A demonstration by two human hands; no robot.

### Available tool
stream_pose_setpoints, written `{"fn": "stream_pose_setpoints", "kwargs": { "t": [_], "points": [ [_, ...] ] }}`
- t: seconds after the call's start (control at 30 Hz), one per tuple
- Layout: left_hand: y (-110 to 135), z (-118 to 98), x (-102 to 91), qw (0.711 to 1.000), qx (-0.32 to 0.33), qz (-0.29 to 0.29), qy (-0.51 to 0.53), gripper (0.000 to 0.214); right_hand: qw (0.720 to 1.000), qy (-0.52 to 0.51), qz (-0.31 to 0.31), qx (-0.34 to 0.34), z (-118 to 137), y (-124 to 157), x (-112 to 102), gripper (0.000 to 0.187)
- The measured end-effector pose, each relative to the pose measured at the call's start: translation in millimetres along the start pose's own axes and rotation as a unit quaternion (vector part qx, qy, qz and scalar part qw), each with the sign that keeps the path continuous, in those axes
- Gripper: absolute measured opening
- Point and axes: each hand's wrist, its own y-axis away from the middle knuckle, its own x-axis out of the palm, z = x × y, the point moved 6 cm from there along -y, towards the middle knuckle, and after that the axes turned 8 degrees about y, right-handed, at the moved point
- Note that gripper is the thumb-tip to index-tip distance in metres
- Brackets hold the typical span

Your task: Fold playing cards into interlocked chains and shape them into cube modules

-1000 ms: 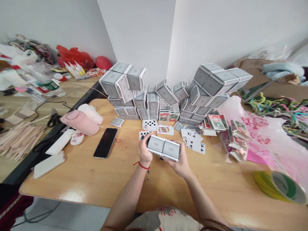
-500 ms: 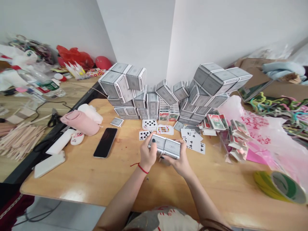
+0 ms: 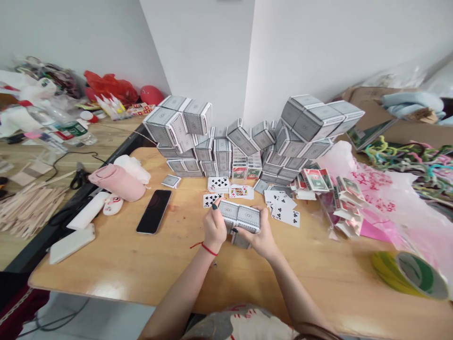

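A block of playing-card boxes (image 3: 240,215), covered in grey card backs, is held over the front middle of the table. My left hand (image 3: 215,226) grips its left end, thumb raised along the edge. Around the right end my right hand (image 3: 261,237) is closed, with its thumb on the near side. Part of the block hangs lower between the hands. Just behind lie loose playing cards, among them a queen or king (image 3: 240,191) and several clubs (image 3: 286,213). Stacked card-covered blocks (image 3: 184,123) form a structure against the wall.
A black phone (image 3: 154,211), a pink pouch (image 3: 118,182) and a white power bank (image 3: 72,243) lie to the left. On the right are opened card boxes (image 3: 348,198), a pink-white plastic bag (image 3: 382,189) and a roll of tape (image 3: 410,274). Wooden sticks (image 3: 30,203) cover part of the neighbouring table.
The block has moved slightly left and down and tilted, so its lower part shows more. My left thumb has shifted from its top face toward the left edge.
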Motion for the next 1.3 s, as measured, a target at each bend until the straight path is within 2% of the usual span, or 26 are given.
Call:
{"fn": "stream_pose_setpoints", "kwargs": {
  "t": [0.13,0.23,0.3,0.37,0.47,0.6,0.77,1.03,1.13,1.2,1.3],
  "points": [
    [-7,-10,4.0,0.99,0.006,0.09,0.106,0.048,0.998,-0.07,0.001,-0.007,-4,-4,-3,0.059],
    [-5,-11,6.0,0.972,-0.018,0.172,0.16,0.065,0.995,-0.098,0.01,-0.029,-1,-8,-10,0.054],
    [-2,-7,4.4,0.967,-0.043,0.2,0.151,0.075,0.995,-0.072,0.037,-0.056,7,-10,-16,0.054],
    [0,-6,2.0,0.965,-0.052,0.219,0.134,0.075,0.993,-0.004,0.084,-0.087,18,-13,-21,0.054],
    [1,-15,0.6,0.958,-0.023,0.263,0.11,0.067,0.976,0.091,0.151,-0.13,33,-14,-24,0.056],
    [-2,-34,2.0,0.947,0.014,0.315,0.064,0.061,0.962,0.141,0.172,-0.155,45,-14,-23,0.06],
    [-6,-43,3.4,0.945,0.035,0.323,0.021,0.063,0.966,0.132,0.151,-0.165,53,-14,-22,0.053],
    [-1,-42,7.1,0.949,0.038,0.311,0.022,0.046,0.976,0.107,0.113,-0.151,47,-11,-23,0.035],
    [-1,-41,9.2,0.947,0.028,0.317,0.034,0.056,0.97,0.123,0.127,-0.166,48,-11,-23,0.045],
    [-2,-43,10.6,0.943,0.043,0.326,0.049,0.064,0.962,0.151,0.138,-0.181,51,-11,-23,0.051],
    [-3,-47,13.2,0.936,0.08,0.338,0.055,0.069,0.937,0.25,0.149,-0.193,53,-8,-16,0.061]
  ]
}}
